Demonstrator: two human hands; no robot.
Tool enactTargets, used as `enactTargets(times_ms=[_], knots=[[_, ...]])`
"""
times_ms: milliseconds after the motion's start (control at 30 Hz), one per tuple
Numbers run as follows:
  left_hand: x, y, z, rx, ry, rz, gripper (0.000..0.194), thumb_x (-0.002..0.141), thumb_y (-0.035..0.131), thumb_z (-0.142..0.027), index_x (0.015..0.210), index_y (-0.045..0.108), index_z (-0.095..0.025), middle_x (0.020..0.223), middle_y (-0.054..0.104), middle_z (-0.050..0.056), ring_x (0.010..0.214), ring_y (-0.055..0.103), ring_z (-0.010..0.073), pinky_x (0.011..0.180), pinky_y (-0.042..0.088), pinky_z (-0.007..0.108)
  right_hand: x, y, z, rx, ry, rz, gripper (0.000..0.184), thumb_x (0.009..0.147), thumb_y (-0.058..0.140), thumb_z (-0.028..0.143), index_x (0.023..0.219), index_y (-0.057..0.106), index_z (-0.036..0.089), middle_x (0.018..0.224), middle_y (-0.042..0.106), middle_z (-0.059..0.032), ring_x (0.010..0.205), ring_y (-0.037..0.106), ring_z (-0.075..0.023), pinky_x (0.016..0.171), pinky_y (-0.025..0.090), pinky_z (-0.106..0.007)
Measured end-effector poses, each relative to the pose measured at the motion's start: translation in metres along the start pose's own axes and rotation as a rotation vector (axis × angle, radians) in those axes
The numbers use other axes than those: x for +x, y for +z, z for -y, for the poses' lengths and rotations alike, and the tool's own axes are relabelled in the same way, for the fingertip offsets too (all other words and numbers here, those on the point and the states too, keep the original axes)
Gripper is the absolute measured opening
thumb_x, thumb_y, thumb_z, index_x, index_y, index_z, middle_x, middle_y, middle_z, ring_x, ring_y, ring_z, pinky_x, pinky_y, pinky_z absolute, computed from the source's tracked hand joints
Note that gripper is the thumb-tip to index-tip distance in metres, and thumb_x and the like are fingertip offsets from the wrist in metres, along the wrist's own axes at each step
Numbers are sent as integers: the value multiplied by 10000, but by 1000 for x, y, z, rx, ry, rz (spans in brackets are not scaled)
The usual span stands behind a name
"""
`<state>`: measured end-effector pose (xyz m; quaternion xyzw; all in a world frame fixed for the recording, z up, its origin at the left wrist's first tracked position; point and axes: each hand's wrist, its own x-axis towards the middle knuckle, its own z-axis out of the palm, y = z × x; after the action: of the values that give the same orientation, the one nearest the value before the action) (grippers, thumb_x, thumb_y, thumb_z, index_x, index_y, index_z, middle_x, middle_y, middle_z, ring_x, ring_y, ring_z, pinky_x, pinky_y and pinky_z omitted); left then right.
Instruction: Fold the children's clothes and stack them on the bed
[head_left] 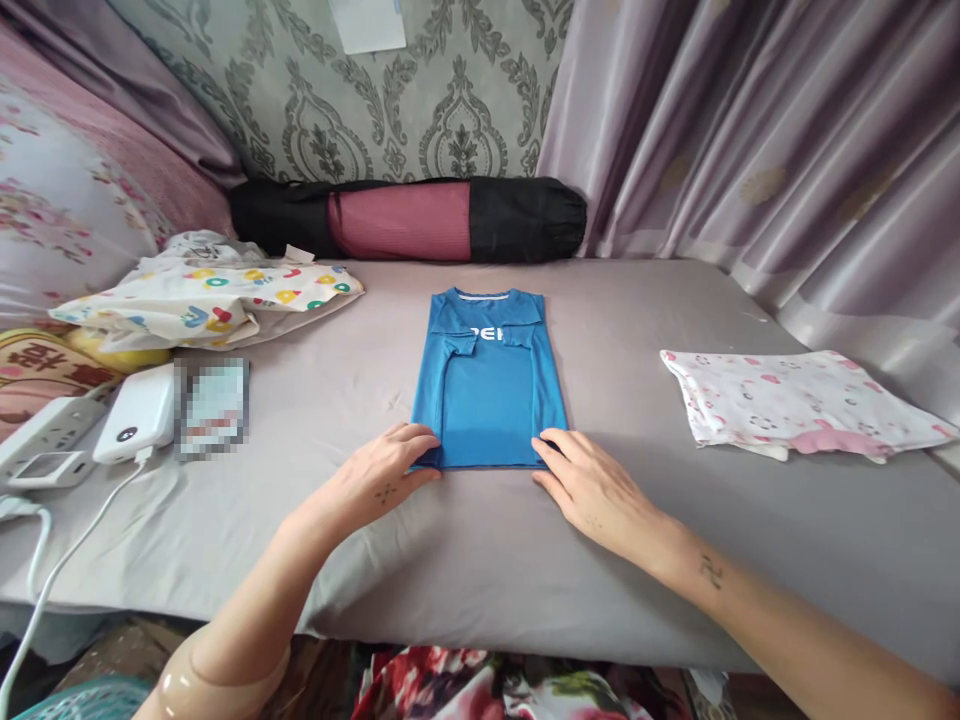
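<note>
A blue T-shirt [487, 395] lies flat on the grey sheet, its neckline toward the wall. Both sides are folded inward and the sleeves rest across the chest, partly covering white lettering. At the near left corner of the hem, my left hand [386, 465] grips the cloth between thumb and fingers. My right hand [581, 480] pinches the opposite near corner the same way. The hem between the two hands lies straight along the bed.
A folded white cloth with pink prints [802, 400] lies right. On the left are a patterned cloth [225, 300], a white power bank [136, 412] with a cable, a power strip [45, 440] and a blurred-out flat object [215, 405]. A black and maroon roll bag [405, 220] lies along the wall.
</note>
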<state>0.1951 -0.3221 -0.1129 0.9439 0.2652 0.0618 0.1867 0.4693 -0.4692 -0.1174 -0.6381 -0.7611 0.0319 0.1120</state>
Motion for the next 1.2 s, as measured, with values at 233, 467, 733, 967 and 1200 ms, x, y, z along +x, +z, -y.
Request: enactTargets(times_ms=[233, 467, 733, 967, 1200], knots=[[7, -6, -21, 177, 37, 103, 253, 952, 394, -230, 1002, 640, -201, 1050, 651, 80, 974, 607, 211, 832, 509, 318, 6, -6, -6, -75, -100, 63, 358, 942, 361, 110, 1152, 627, 223, 1080, 630, -114, 946, 604, -244, 828, 535, -397], [11, -3, -13, 223, 53, 56, 364, 822, 372, -46, 1078, 578, -203, 1065, 623, 75, 963, 594, 200, 794, 521, 311, 9, -16, -9, -34, -116, 48, 502, 814, 361, -35, 1205, 583, 190, 1125, 606, -109, 991, 597, -226, 810, 555, -359], [6, -1, 18, 64, 41, -56, 397, 809, 426, -101, 1162, 577, -199, 1207, 636, 71, 1113, 589, 201, 970, 469, 328, 10, 1, -33, 95, -47, -89, 467, 833, 398, 58, 1260, 574, 122, 1307, 580, -142, 1211, 540, -253, 1015, 482, -429], [19, -11, 16, -79, -222, -98, 297, 893, 424, -295, 1094, 631, -229, 853, 715, 13, 632, 619, 139, 629, 452, 235, 22, -8, -36, 262, 122, -75, 339, 890, 422, 147, 1105, 674, 217, 1161, 688, -51, 1046, 647, -207, 892, 504, -323], [42, -17, 15, -101, -371, -153, 242, 870, 430, -366, 794, 595, -206, 569, 537, -31, 514, 456, 116, 548, 340, 224, 40, -12, -42, 269, 392, -93, 277, 935, 449, 356, 1011, 678, 219, 673, 675, -9, 599, 615, -170, 551, 379, -246]])
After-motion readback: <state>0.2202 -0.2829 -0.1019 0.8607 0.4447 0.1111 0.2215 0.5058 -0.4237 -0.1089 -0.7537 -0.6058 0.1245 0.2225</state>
